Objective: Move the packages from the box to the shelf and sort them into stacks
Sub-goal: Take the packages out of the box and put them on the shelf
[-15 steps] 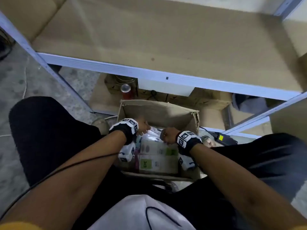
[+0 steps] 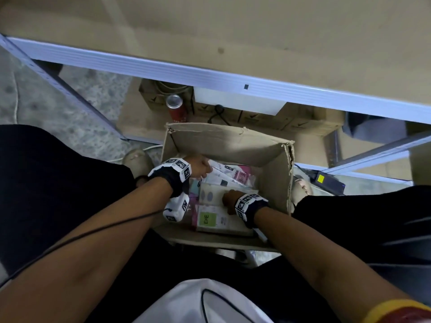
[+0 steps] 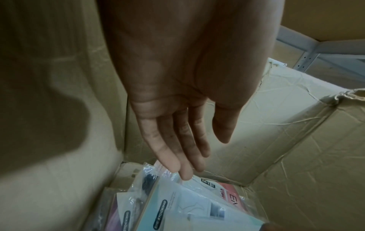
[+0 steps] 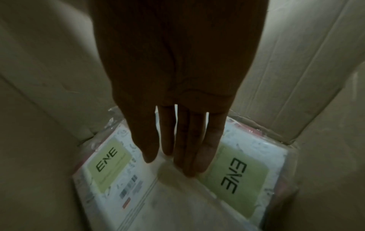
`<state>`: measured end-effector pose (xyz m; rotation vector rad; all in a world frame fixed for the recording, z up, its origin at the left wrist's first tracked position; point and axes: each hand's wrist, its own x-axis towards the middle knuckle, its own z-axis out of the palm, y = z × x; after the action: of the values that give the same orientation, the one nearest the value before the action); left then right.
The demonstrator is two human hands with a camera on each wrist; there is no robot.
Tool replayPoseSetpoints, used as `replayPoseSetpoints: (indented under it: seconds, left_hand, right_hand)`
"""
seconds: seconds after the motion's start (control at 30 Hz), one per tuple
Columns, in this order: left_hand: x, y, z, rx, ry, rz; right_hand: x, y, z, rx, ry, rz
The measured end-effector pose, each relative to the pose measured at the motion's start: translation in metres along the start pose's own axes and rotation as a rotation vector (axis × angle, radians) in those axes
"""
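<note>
Cardboard: I have both hands down inside the open brown cardboard box (image 2: pixel 233 145), which sits below the bare tan shelf board (image 2: pixel 233 31).
Left grip: my left hand (image 3: pixel 173 109) is spread, straight fingers (image 3: pixel 185 173) touching the top edge of a clear-bagged pale blue stocking package (image 3: pixel 187 207); nothing is pinched.
Right grip: my right hand (image 4: pixel 177 93) is flat and straight, fingertips (image 4: pixel 189 171) resting on a cream package (image 2: pixel 211 197); 2 white packages with green labels (image 4: pixel 110 156) lie either side of the fingertips, underneath it.
Task's things: I judge every package is in the box, none on the shelf.
Risk 1: slick plastic bags could slide off my left fingers if I lift without closing the thumb.
Risk 2: scooping mixed colours together would spoil the sorting into stacks.
</note>
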<state>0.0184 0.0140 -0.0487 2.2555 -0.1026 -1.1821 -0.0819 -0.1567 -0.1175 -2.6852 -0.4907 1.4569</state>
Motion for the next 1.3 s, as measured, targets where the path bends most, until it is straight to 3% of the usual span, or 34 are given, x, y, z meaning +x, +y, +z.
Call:
replayPoseSetpoints:
  seconds: [0.33, 0.6, 0.83, 1.07, 1.1, 1.23, 1.3]
  left_hand:
    - [0.005, 0.003, 0.009, -0.115, -0.018, 0.022]
    - [0.005, 0.005, 0.016, -0.107, -0.012, 0.023]
    - [0.015, 0.002, 0.018, 0.292, 0.091, -0.061]
    - [0.033, -0.025, 0.033, 0.325, 0.261, -0.184]
    - [0.032, -0.025, 0.038, 0.312, 0.257, -0.179]
    - [0.027, -0.009, 0.068, 0.293, -0.075, -0.104]
    - [0.031, -0.007, 0.084, 0.356, -0.166, -0.065]
  right_hand:
    - [0.001, -0.012, 0.008, -0.066, 0.039, 0.033]
    - [-0.004, -0.017, 0.002, -0.114, -0.027, 0.017]
    - [-0.032, 0.008, -0.060, -0.060, 0.166, 0.052]
    - [-0.072, 0.032, -0.120, 0.033, 0.299, 0.217]
    - [-0.078, 0.034, -0.126, 0.041, 0.334, 0.237]
    - [-0.099, 0.037, -0.145, 0.042, 0.417, 0.234]
    - [-0.108, 0.038, -0.150, 0.049, 0.431, 0.207]
